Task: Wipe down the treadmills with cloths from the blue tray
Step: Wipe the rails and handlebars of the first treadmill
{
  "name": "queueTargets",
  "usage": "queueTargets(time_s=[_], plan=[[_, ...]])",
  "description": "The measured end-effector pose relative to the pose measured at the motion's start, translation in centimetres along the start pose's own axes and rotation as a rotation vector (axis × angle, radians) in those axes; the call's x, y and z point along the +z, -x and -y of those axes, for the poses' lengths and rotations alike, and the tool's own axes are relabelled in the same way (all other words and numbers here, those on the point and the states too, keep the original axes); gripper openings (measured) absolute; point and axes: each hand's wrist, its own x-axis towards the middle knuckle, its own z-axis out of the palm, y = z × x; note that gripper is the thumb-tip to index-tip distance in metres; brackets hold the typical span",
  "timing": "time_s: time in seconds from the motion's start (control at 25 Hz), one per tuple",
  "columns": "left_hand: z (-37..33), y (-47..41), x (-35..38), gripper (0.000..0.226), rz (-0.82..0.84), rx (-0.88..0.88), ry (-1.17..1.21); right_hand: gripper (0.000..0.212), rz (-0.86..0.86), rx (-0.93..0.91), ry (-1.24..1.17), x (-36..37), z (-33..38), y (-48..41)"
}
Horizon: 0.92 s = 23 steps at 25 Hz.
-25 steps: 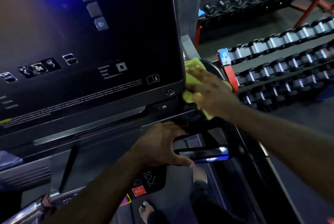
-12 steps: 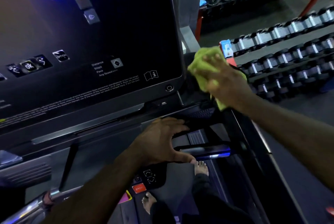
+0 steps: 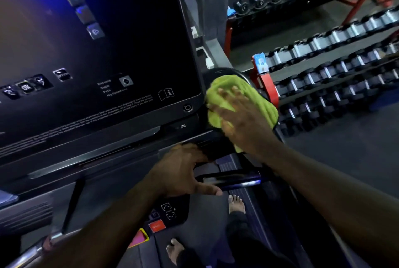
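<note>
The green cloth (image 3: 241,97) was pressed against the rounded black housing just right of the console screen's (image 3: 108,51) lower right corner. It was held there by the right hand (image 3: 243,123), whose fingers lay spread and straight on it, not curled round it. From this the task was judged to be partway through. The console's side was being wiped, while the belt, the rails and any other treadmills seemed left to do. The blue tray was not in view.

The left hand (image 3: 181,172) was braced on the ledge below the screen, thumb splayed. Whether its fingers hooked the edge could not be told. Further below the screen a lit crossbar (image 3: 233,181), a red stop button (image 3: 157,226) and bare feet (image 3: 236,204) were seen. Dumbbell racks (image 3: 334,77) were ranged well right of the screen. Nothing was seen blocking the cloth.
</note>
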Motion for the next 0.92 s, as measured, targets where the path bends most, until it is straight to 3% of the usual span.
queueTargets(time_s=[0.16, 0.4, 0.68, 0.92], plan=[[0.0, -0.4, 0.1, 0.108, 0.040, -0.004, -0.039, 0.050, -0.001, 0.222, -0.093, -1.0, -5.7, -5.0], [0.3, -0.7, 0.6, 0.115, 0.048, -0.015, -0.038, 0.044, 0.034, 0.317, -0.344, -1.2, -6.7, -12.4], [-0.6, -0.2, 0.1, 0.109, 0.023, 0.010, -0.070, 0.051, -0.008, 0.364, -0.048, -1.3, -3.1, -0.3], [-0.8, -0.1, -0.3, 0.100, 0.058, 0.014, -0.156, 0.051, 0.071, 0.233, 0.048, 0.9, 4.9, 3.0]])
